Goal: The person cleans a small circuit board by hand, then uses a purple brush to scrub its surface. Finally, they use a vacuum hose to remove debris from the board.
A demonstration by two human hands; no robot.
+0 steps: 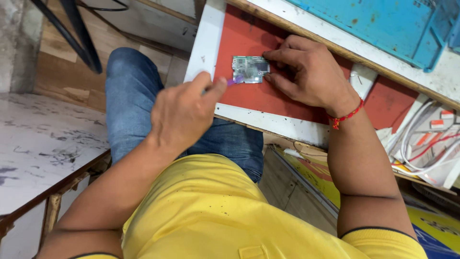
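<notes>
Circuit board (250,70) lies on red mat (282,96), white-edged table (268,120).

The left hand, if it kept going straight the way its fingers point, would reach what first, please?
Most likely the green circuit board on the red mat: the left hand points a small purple tool at its near edge, apparently almost touching.
</notes>
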